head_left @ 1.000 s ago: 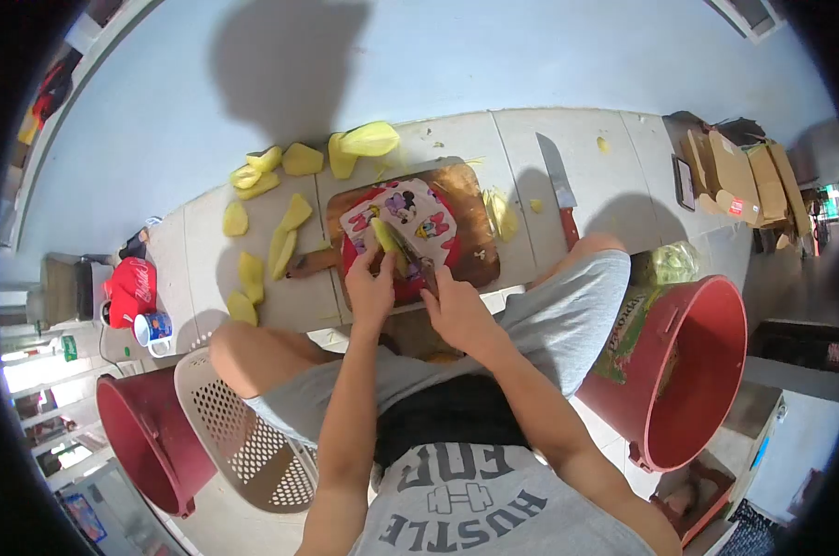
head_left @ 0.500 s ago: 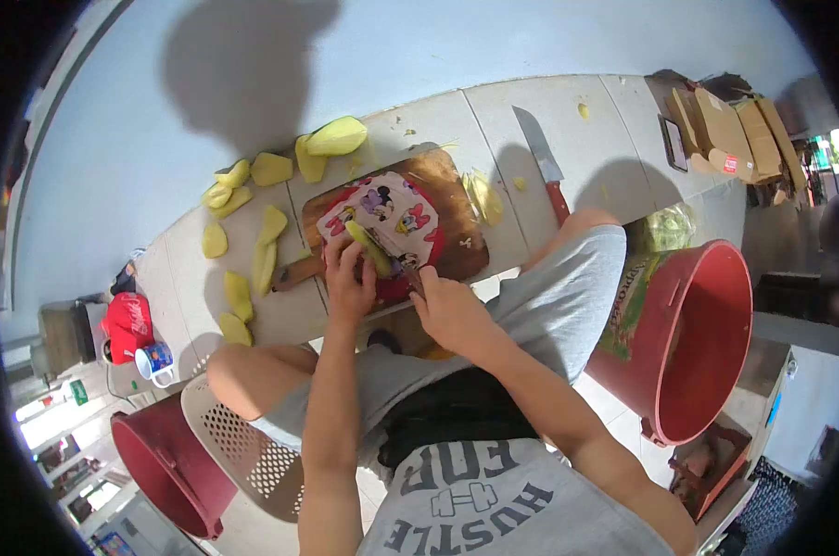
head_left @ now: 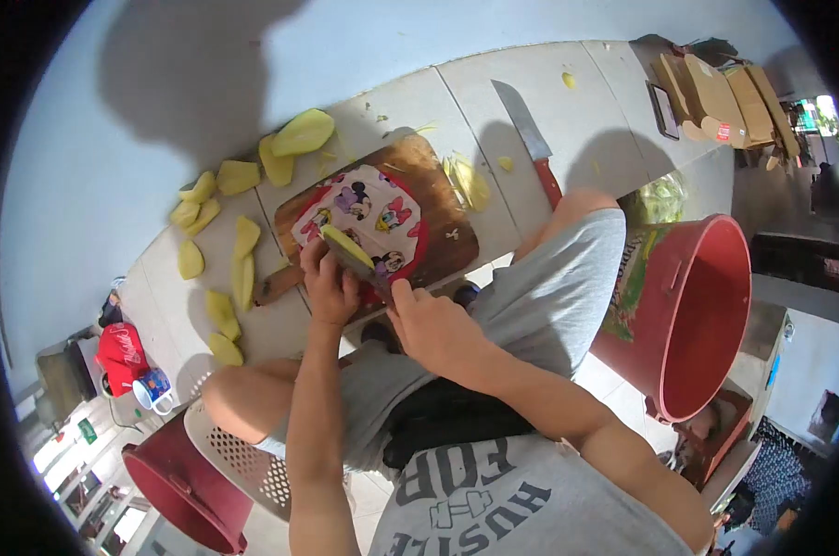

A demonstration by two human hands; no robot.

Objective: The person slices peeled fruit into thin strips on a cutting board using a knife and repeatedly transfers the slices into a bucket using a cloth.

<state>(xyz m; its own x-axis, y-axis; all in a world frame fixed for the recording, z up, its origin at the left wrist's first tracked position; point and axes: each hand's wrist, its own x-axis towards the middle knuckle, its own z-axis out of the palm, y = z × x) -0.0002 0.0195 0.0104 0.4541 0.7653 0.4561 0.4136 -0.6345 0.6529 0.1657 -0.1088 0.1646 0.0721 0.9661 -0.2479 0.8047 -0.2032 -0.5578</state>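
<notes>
My left hand (head_left: 331, 285) is closed round a piece of green-yellow fruit (head_left: 347, 246) over a wooden cutting board (head_left: 449, 208). A small knife (head_left: 375, 278) is gripped in my right hand (head_left: 431, 326), its blade against the fruit. Beneath the fruit, a cartoon-print cloth (head_left: 368, 206) with a red edge lies on the board. Peeled fruit pieces (head_left: 304, 132) are spread on the tiles to the left, and thin slices (head_left: 470, 183) sit by the board's right edge.
A large knife (head_left: 523, 119) with a red handle lies on the tiled surface (head_left: 419, 93). Red bins (head_left: 707, 320) stand at both sides. A phone (head_left: 662, 109) and cardboard (head_left: 711, 97) are at the upper right; a mug (head_left: 151, 389) is at the left.
The view has shifted, so the board and tiles appear further up and left. The knife blade now lies along the fruit, where before it was lower and to the fruit's right.
</notes>
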